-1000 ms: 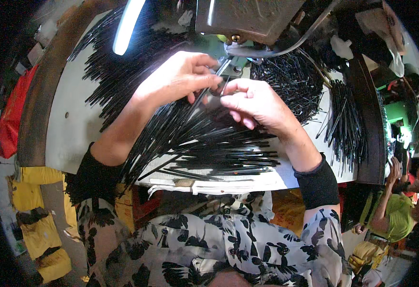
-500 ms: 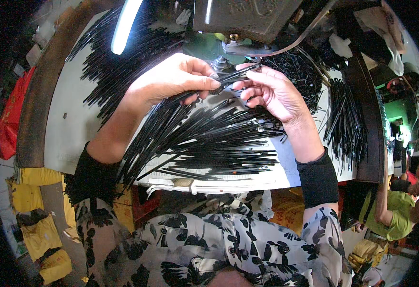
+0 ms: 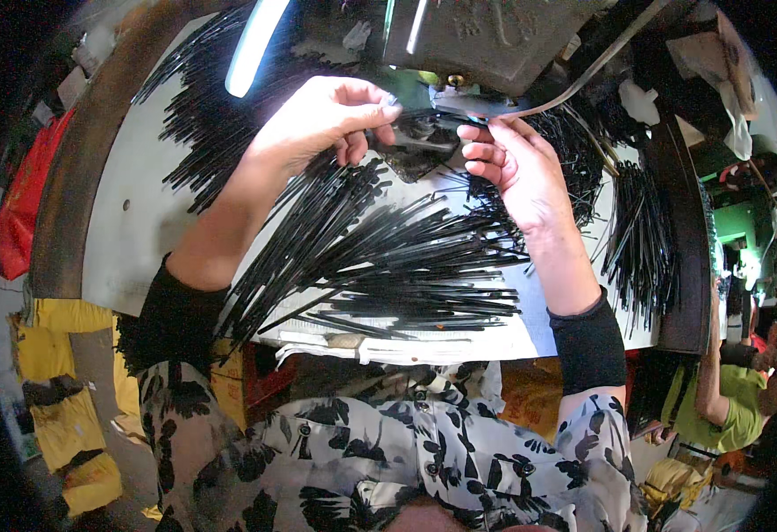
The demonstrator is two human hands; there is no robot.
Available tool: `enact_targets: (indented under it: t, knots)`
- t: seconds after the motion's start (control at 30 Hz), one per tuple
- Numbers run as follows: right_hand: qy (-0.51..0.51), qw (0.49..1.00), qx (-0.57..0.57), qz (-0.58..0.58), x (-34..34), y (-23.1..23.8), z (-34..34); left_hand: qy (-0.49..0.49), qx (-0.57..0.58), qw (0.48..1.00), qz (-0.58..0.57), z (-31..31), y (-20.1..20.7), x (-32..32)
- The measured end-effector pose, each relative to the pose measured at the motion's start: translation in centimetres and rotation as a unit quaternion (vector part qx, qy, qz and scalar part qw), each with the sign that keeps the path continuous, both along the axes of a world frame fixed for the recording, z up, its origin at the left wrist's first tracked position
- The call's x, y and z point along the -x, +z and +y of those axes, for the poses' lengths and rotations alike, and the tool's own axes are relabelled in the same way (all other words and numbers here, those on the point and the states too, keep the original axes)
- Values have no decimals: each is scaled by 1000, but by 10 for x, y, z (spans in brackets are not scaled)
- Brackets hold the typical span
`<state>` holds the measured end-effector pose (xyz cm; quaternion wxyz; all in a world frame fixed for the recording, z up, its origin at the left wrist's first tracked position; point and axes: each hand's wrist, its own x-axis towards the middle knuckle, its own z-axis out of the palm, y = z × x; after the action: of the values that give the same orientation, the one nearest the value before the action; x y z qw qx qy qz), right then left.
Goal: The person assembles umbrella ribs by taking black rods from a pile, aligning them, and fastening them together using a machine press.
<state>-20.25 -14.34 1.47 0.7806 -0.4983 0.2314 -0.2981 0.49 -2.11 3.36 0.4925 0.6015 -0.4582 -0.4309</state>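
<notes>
My left hand (image 3: 319, 122) is raised at the left of the machine (image 3: 486, 40), thumb and forefinger pinched together. What sits between those fingertips, if anything, is too small to make out. My right hand (image 3: 521, 173) is closed, pinching the end of a thin black strip (image 3: 461, 117) just under the machine's head. Beneath both hands a fanned heap of thin black strips (image 3: 406, 253) lies on the white tabletop (image 3: 127, 257). The dark metal base (image 3: 419, 142) of the machine shows in the gap between my hands.
More black strips (image 3: 202, 115) cover the far left of the table, and another bundle (image 3: 641, 235) lies by its right edge. A bright lamp tube (image 3: 258, 44) hangs at upper left. Red cloth (image 3: 29, 199) and yellow bundles (image 3: 69, 417) are at left; a person in green (image 3: 725, 403) is at right.
My hands have moved apart; the left one has risen slightly. The black strips that were held between both hands no longer span them, and the machine base shows there.
</notes>
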Motion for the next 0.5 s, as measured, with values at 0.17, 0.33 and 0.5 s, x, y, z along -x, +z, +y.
enact_targets:
  t: [0.17, 0.33, 0.5]
  knots:
    - [-15, 1000, 11, 10, -2, 3, 0, -5, 23, 999, 21, -7, -11, -1]
    - [-8, 1000, 21, -1, -2, 2, 0, 1, 33, 999, 10, -7, -10, -3]
    - [-17, 999, 33, 10, -2, 2, 1, -1, 38, 999, 10, -8, -11, -1]
